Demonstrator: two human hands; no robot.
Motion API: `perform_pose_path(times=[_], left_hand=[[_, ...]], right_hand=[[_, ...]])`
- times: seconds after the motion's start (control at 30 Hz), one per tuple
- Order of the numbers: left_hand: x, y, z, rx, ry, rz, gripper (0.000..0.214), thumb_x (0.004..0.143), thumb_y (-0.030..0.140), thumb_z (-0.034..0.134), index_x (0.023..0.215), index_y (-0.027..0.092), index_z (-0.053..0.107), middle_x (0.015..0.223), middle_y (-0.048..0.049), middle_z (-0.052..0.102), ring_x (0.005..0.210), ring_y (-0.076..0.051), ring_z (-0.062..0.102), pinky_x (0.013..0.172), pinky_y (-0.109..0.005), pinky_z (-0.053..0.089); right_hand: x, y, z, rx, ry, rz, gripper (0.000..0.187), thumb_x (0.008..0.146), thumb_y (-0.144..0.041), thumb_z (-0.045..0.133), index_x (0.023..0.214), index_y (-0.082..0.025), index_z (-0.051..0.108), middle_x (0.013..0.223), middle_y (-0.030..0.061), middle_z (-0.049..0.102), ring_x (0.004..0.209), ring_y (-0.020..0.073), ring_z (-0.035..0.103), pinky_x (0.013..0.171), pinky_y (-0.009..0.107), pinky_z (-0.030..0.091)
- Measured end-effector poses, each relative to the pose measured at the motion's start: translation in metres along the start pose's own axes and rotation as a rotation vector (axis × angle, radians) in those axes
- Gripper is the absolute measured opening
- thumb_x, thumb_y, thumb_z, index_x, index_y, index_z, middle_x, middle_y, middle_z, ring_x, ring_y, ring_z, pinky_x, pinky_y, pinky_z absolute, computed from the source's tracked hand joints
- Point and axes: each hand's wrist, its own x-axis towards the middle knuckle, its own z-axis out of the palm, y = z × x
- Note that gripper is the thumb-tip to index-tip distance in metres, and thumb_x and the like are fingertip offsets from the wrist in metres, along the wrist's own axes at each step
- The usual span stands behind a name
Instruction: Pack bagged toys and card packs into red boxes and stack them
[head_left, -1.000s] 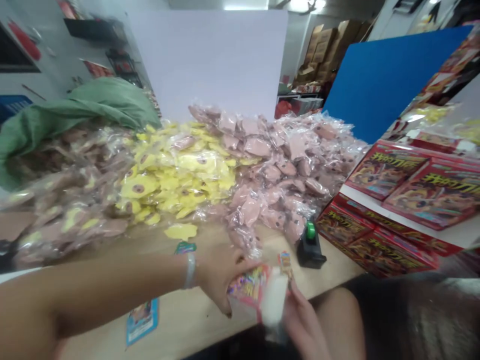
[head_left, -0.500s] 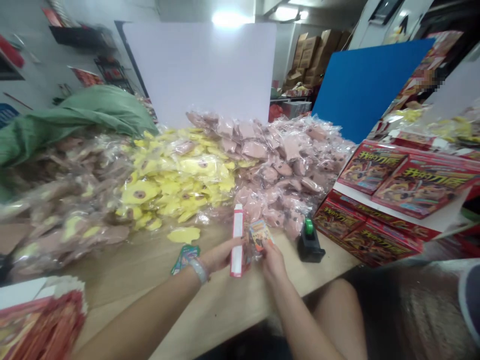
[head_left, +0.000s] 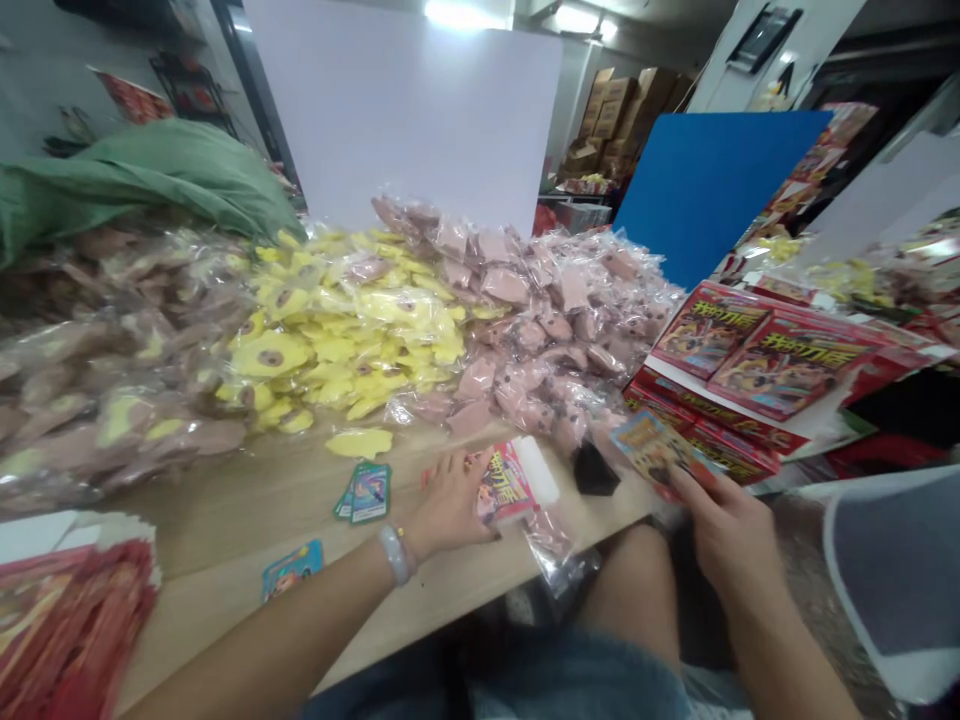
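Note:
My left hand [head_left: 450,500] lies with fingers curled over a small red printed box [head_left: 510,485] on the wooden table [head_left: 247,520], near its front edge. A clear plastic bag [head_left: 555,545] hangs from under the box over the edge. My right hand [head_left: 724,520] is off to the right past the table, pinching a small printed card [head_left: 649,450]. A black tape dispenser [head_left: 592,470] stands between the two hands.
Heaps of bagged pink toys [head_left: 547,320] and yellow toys [head_left: 352,330] fill the back of the table. Loose cards [head_left: 364,492] and a blue card [head_left: 292,570] lie near my left arm. Red boxes [head_left: 757,355] stack on the right, red flat packs [head_left: 67,620] at left.
The box, held upright between both hands before, now lies on the table under my left hand. My right hand has moved right, away from the box, with a card.

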Motion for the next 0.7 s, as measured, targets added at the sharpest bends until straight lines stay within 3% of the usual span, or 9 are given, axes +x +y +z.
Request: perform_pose_path(times=[0.13,0.2,0.27,0.3,0.37,0.43,0.53,0.6,0.7], left_hand=[[-0.010,0.013,-0.017,-0.277,-0.067,-0.055,0.104,0.051,0.049,0.073,0.137,0.020,0.022,0.119,-0.0130,0.042,0.110,-0.034,0.039,0.093,-0.047,0.031],[-0.024,0.022,-0.024,-0.648,-0.280,0.009,0.094,0.056,0.045,0.072,0.135,0.022,0.027,0.120,-0.0085,0.045,0.109,-0.029,0.042,0.093,-0.040,0.034],[-0.034,0.033,-0.019,-1.008,-0.566,0.103,0.082,0.058,0.038,0.072,0.130,0.024,0.035,0.119,-0.0036,0.049,0.104,-0.024,0.046,0.089,-0.033,0.038],[-0.036,0.039,-0.010,-1.145,-0.680,0.102,0.078,0.057,0.035,0.074,0.127,0.024,0.041,0.114,-0.0019,0.052,0.100,-0.022,0.049,0.086,-0.031,0.039],[-0.028,0.049,0.015,-1.312,-0.789,-0.007,0.066,0.054,0.034,0.075,0.114,0.019,0.053,0.096,-0.0017,0.059,0.086,-0.019,0.053,0.077,-0.029,0.042],[-0.008,0.056,0.042,-1.386,-0.738,-0.148,0.053,0.056,0.038,0.073,0.102,0.014,0.060,0.081,-0.0022,0.059,0.075,-0.017,0.053,0.070,-0.028,0.043],[0.030,0.055,0.060,-1.441,-0.530,-0.186,0.046,0.063,0.034,0.069,0.104,0.016,0.058,0.092,-0.0023,0.059,0.084,-0.016,0.053,0.074,-0.025,0.041],[0.044,0.046,0.054,-1.479,-0.422,-0.181,0.052,0.064,0.028,0.070,0.113,0.020,0.053,0.105,-0.0012,0.057,0.092,-0.015,0.051,0.078,-0.022,0.040],[0.034,0.023,0.034,-1.527,-0.396,-0.206,0.059,0.059,0.023,0.074,0.114,0.021,0.053,0.104,-0.0014,0.060,0.088,-0.016,0.054,0.076,-0.023,0.041]], right_hand=[[0.034,0.002,0.036,0.385,-0.201,0.199,0.024,0.058,-0.024,0.071,0.079,-0.014,0.066,0.081,0.0042,0.070,0.072,0.0174,0.063,0.068,0.030,0.052],[0.045,-0.001,0.044,0.467,-0.278,0.240,0.023,0.059,-0.020,0.068,0.081,-0.016,0.065,0.084,0.0037,0.070,0.074,0.0175,0.064,0.067,0.030,0.053],[0.053,-0.009,0.048,0.515,-0.366,0.300,0.023,0.062,-0.018,0.063,0.085,-0.019,0.063,0.083,0.0025,0.070,0.073,0.0178,0.065,0.065,0.031,0.054],[0.058,-0.013,0.052,0.534,-0.420,0.325,0.023,0.063,-0.018,0.061,0.087,-0.019,0.062,0.083,0.0022,0.070,0.072,0.0182,0.065,0.063,0.032,0.054],[0.068,-0.022,0.066,0.488,-0.514,0.325,0.023,0.067,-0.020,0.058,0.090,-0.020,0.061,0.083,0.0026,0.069,0.071,0.0190,0.065,0.062,0.033,0.054],[0.081,-0.026,0.088,0.379,-0.560,0.287,0.020,0.068,-0.022,0.058,0.088,-0.018,0.061,0.079,0.0038,0.069,0.068,0.0191,0.064,0.060,0.033,0.053],[0.106,-0.028,0.122,0.245,-0.503,0.257,0.014,0.063,-0.018,0.065,0.076,-0.016,0.061,0.062,0.0013,0.065,0.053,0.0143,0.060,0.054,0.028,0.050],[0.122,-0.027,0.137,0.213,-0.449,0.244,0.014,0.060,-0.014,0.068,0.072,-0.016,0.060,0.053,-0.0023,0.061,0.046,0.0106,0.055,0.050,0.024,0.048],[0.131,-0.027,0.140,0.200,-0.423,0.244,0.013,0.060,-0.013,0.068,0.070,-0.016,0.061,0.054,-0.0029,0.061,0.046,0.0092,0.054,0.049,0.022,0.046]])
